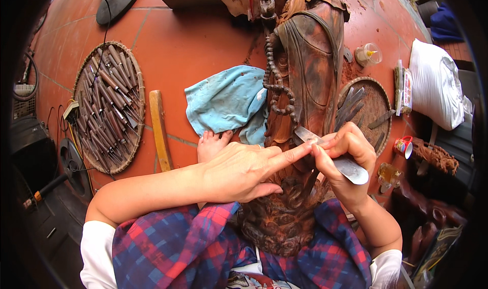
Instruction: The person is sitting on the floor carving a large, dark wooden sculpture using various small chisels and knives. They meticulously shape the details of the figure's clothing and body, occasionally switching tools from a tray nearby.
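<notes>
My right hand (351,149) is closed around a flat metal scraper (352,171). Its rounded end sticks out below my fingers, and its other end points up-left toward the carving. My left hand (244,169) reaches across, index finger stretched out and its tip touching the scraper beside my right thumb. The thumb lies apart, and some left fingers are hidden. Under both hands lies a long reddish-brown carved wooden statue (310,60) with robe folds and a carved string of beads (272,60). Its rough, knobby end (277,228) rests between my plaid-covered legs.
A round basket (76,93) of wood-handled chisels stands left, beside a wooden mallet-like bar (160,129). A blue cloth (223,98) lies by my bare foot (212,146). At right are a basket (389,93) of dark files, a jar (368,55), a cup (404,147) and a white sack (434,83).
</notes>
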Demonstrator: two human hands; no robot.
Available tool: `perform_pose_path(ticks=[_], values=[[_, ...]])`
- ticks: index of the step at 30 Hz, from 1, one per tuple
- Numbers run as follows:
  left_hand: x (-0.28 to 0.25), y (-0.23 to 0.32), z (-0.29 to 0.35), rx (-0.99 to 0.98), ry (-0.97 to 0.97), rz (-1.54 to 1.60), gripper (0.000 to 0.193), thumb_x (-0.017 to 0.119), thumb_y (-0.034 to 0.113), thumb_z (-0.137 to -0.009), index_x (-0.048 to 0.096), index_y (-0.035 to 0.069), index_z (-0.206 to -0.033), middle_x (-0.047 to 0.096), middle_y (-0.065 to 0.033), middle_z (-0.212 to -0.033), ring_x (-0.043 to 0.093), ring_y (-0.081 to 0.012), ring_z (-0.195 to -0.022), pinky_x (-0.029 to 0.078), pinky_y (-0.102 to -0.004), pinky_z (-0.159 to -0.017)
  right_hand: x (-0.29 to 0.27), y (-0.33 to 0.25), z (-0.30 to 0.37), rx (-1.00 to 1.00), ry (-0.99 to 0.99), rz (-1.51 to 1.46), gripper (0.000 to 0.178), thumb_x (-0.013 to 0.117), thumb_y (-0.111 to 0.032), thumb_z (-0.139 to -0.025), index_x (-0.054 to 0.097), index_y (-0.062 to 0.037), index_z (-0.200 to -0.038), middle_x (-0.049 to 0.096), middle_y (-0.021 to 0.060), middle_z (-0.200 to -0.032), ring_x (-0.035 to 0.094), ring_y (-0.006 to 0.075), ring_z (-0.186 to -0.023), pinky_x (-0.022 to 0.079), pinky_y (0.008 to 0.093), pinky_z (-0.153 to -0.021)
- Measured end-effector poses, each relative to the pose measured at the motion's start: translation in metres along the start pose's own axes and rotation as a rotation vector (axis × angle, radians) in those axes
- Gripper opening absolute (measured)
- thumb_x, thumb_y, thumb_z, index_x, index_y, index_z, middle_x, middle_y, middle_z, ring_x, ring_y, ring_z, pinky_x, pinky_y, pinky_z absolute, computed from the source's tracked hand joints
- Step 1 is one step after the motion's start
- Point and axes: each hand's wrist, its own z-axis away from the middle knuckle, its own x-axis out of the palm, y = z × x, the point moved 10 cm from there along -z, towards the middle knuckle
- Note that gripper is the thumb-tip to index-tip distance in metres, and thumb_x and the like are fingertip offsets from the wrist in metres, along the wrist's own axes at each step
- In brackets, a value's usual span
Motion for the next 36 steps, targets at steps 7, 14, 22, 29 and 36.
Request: perform_pose_path(ticks=[7,14,22,29,36], values=[[-0.027,0.009,-0.002,0.062,0.112,0.048,0.083,0.075,0.022,-0.081,0.033,0.013,-0.152,0.058,-0.0115,-0.089,0.063,-0.0308,-0.078,0.051,-0.0397,-0.066,-0.011,-0.011,-0.013,0.008,-0.190,-0.097,0.021,0.074,0.005,-0.076,0.055,-0.0024,-0.073,0.058,0.0069,-0.079,0.058,0.0147,-0.068,0.049,0.0256,-0.064],[-0.099,0.006,-0.036,0.116,0.402,0.052,0.022,0.081,0.020,-0.077,0.072,0.007,-0.092,0.064,-0.0068,-0.082,0.063,-0.0240,-0.081,0.048,-0.0359,-0.065,0.007,-0.015,-0.058,0.175,-0.574,-0.315,0.014,0.071,-0.009,-0.089,0.063,0.0011,-0.093,0.064,0.0036,-0.087,0.057,0.0062,-0.082,0.045,0.0215,-0.067],[-0.080,-0.027,-0.029,-0.058,0.661,0.187,0.016,0.080,0.015,-0.072,0.070,0.005,-0.081,0.064,-0.0112,-0.101,0.060,-0.0287,-0.100,0.046,-0.0400,-0.086,0.066,-0.010,-0.101,0.357,-0.261,-0.953,0.046,0.038,-0.051,-0.105,0.047,-0.0075,-0.091,0.046,0.0028,-0.066,0.044,0.0089,-0.050,0.039,0.0225,-0.040],[-0.062,-0.048,-0.029,-0.241,0.696,0.555,0.046,0.085,0.014,-0.067,0.058,0.002,-0.102,0.059,-0.0139,-0.111,0.059,-0.0291,-0.106,0.047,-0.0375,-0.093,0.095,0.003,-0.089,0.407,-0.491,-0.898,0.039,0.045,-0.040,-0.106,0.052,-0.0063,-0.087,0.041,-0.0013,-0.055,0.032,0.0042,-0.037,0.026,0.0189,-0.033],[-0.052,-0.059,-0.026,-0.330,0.662,0.614,0.047,0.085,0.015,-0.069,0.055,0.001,-0.102,0.063,-0.0082,-0.090,0.064,-0.0210,-0.085,0.052,-0.0324,-0.083,0.116,0.023,-0.082,0.566,-0.534,-0.891,0.039,0.053,-0.039,-0.103,0.054,-0.0070,-0.081,0.042,-0.0035,-0.051,0.031,0.0030,-0.036,0.023,0.0212,-0.032]])
